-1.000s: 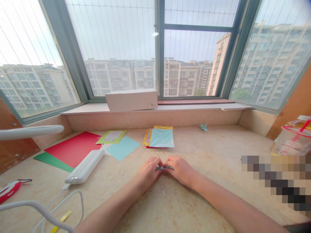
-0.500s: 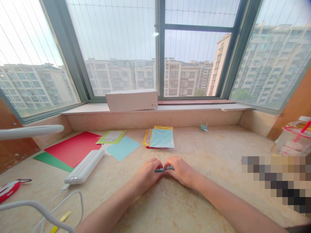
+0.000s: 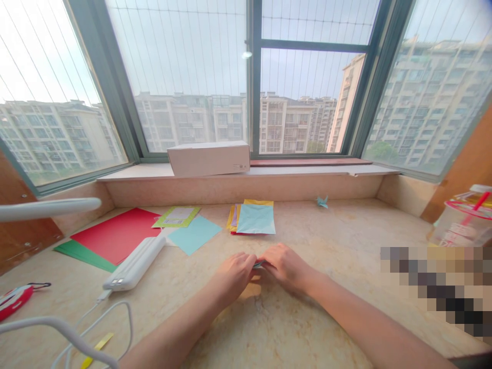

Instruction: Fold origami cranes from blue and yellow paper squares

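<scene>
Both hands meet at the middle of the stone-patterned counter, fingers curled in. My left hand (image 3: 239, 272) pinches one side of a small folded piece of blue paper (image 3: 258, 265). On its other side my right hand (image 3: 284, 264) grips the same paper. Only a thin blue edge shows between the fingertips; its full shape is hidden. Just beyond the hands lies a stack of coloured paper (image 3: 257, 219) with a light blue sheet on top. Farther back on the right sits a small blue folded-paper figure (image 3: 322, 202).
On the left lie red paper (image 3: 119, 230), green paper (image 3: 82, 254), a light blue sheet (image 3: 196, 236) and a white power bank (image 3: 134, 264) with its cable (image 3: 128, 318). A red-and-white object (image 3: 17, 302) is near the left edge. A plastic cup (image 3: 463, 223) stands right; a white box (image 3: 209, 159) is on the sill.
My fingers have closed further over the blue paper, so less of it shows. The right hand has shifted slightly, its fingertips now overlapping the left's. Other things stay put.
</scene>
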`<state>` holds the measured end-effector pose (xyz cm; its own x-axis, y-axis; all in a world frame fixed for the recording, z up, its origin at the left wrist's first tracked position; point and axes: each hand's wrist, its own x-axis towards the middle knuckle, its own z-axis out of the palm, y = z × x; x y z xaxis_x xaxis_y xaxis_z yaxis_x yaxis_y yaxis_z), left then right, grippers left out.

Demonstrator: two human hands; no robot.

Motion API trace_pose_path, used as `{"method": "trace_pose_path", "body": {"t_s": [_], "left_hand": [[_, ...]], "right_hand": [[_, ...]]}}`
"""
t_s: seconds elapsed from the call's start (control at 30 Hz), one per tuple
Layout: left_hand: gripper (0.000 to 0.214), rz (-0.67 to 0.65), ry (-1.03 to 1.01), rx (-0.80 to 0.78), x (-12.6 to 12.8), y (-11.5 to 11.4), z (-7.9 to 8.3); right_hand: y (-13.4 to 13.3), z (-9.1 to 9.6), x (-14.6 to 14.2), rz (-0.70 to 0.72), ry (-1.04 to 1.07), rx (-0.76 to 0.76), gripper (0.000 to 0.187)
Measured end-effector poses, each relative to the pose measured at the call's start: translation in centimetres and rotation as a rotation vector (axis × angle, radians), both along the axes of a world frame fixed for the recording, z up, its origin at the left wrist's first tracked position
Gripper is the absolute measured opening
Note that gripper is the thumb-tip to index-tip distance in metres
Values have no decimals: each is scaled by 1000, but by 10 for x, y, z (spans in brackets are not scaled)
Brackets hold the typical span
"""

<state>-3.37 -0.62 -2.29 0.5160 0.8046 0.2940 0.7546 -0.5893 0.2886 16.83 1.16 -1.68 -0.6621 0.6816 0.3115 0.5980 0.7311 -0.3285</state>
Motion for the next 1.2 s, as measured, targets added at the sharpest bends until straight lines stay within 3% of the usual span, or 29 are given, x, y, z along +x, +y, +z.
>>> {"method": "trace_pose_path", "body": {"t_s": [0.13,0.27,0.4,0.57,0.73,0.83,0.93,1.1,1.2], "left_hand": [[17,35,-177,-76,-2,0,7],[13,57,-397,-193,-3,0,17],[22,4,-653,-447,4,-4,19],[35,-137,-882,-797,18,-16,19],[37,-105,-926,-792,19,-18,19],[39,-49,-917,-752,16,-14,16],[38,-17,-901,-736,15,-11,13],[36,-9,-934,-723,17,-11,14],[36,-65,-971,-756,18,-13,15]], "right_hand": [[-5,9,1,-7,280,-66,20],[-2,10,1,-193,644,-249,22],[5,7,0,-210,872,-342,30],[0,13,1,-288,776,-84,28],[-1,15,6,-259,603,184,18],[-1,13,8,-252,534,247,11],[-3,12,4,-201,537,145,7],[-6,8,-9,-219,735,-197,23],[-4,7,-12,-226,836,-255,18]]}}
